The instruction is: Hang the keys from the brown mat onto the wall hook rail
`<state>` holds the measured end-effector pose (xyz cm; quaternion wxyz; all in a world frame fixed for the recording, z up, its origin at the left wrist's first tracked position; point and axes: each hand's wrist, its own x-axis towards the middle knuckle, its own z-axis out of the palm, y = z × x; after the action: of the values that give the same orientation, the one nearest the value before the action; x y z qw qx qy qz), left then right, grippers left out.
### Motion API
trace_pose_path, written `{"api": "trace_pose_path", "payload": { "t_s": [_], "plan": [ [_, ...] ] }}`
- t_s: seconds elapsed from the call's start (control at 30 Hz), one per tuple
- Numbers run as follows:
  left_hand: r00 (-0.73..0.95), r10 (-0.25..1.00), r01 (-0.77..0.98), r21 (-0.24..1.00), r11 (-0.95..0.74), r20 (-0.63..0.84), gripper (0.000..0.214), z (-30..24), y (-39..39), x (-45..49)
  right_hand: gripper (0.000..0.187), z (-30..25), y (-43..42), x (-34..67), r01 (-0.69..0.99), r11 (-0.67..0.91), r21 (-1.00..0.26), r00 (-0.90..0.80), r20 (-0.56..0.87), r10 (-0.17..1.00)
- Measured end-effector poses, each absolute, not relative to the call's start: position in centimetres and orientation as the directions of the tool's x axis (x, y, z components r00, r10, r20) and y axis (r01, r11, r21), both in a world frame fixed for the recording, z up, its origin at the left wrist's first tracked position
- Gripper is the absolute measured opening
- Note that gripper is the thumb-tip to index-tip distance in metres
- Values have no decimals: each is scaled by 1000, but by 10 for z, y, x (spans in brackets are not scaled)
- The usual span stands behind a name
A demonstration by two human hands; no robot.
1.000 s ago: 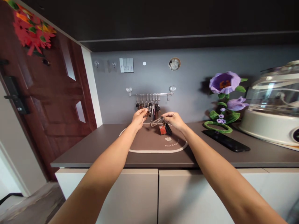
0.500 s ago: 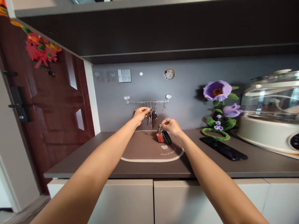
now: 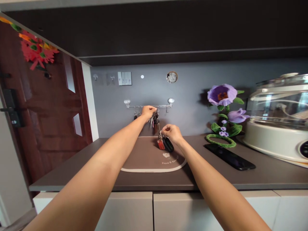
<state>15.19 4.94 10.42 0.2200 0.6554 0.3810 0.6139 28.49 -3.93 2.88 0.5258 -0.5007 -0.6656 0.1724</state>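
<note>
My left hand [image 3: 148, 112] is up at the hook rail [image 3: 161, 106] on the grey wall, its thumb and finger pinched on a key ring. A bunch of keys [image 3: 152, 121] hangs just below these fingers; whether the ring sits on a hook is hidden. Lower and to the right, my right hand [image 3: 171, 132] pinches the ring of a second key bunch. From it dangle a black car key fob [image 3: 167, 144] and a red tag [image 3: 161, 144], above the brown mat [image 3: 141, 157].
Behind my left hand, more keys [image 3: 135, 115] hang on the rail. A black phone [image 3: 228, 156] lies on the counter at right, by a purple flower ornament [image 3: 222, 95] and a white appliance with a clear cover [image 3: 271, 134]. A dark shelf [image 3: 154, 35] overhangs everything.
My left hand has risen slightly and come closer to the rail with its key ring. My right hand keeps hold of the fob bunch. The whole view has shifted a little.
</note>
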Motion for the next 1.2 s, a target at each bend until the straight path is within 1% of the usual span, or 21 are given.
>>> {"api": "trace_pose_path", "payload": {
  "t_s": [0.13, 0.33, 0.47, 0.57, 0.7, 0.9, 0.97, 1.03, 1.1, 1.2],
  "plan": [
    [-98, 759, 296, 747, -595, 643, 11, 102, 58, 159, 3, 28, -37, 285, 502, 451, -738, 45, 543, 838],
    [-132, 702, 475, 666, -575, 700, 14, 98, 65, 164, 3, 27, -36, 286, 527, 450, -721, 44, 552, 833],
    [-125, 693, 573, 622, -533, 710, 16, 98, 67, 164, 3, 28, -37, 285, 544, 443, -713, 42, 551, 834],
    [-113, 696, 616, 599, -512, 709, 17, 98, 68, 165, 3, 27, -37, 284, 543, 443, -713, 37, 548, 836],
    [-104, 691, 621, 589, -517, 716, 17, 98, 69, 167, 3, 27, -37, 284, 541, 441, -716, 37, 544, 838],
    [-85, 690, 612, 584, -533, 719, 11, 91, 71, 171, 3, 27, -37, 284, 526, 444, -725, 37, 541, 840],
    [-88, 683, 587, 592, -553, 725, 17, 87, 70, 171, 3, 28, -38, 284, 519, 443, -731, 49, 543, 838],
    [-92, 684, 559, 606, -566, 724, 29, 83, 69, 169, 3, 29, -39, 284, 505, 443, -740, 68, 546, 835],
    [-83, 688, 539, 613, -577, 720, 37, 80, 67, 167, 2, 29, -40, 284, 492, 442, -750, 92, 550, 830],
    [-52, 691, 540, 602, -588, 721, 36, 77, 64, 164, 3, 30, -41, 284, 479, 435, -762, 121, 548, 828]
  ]
}}
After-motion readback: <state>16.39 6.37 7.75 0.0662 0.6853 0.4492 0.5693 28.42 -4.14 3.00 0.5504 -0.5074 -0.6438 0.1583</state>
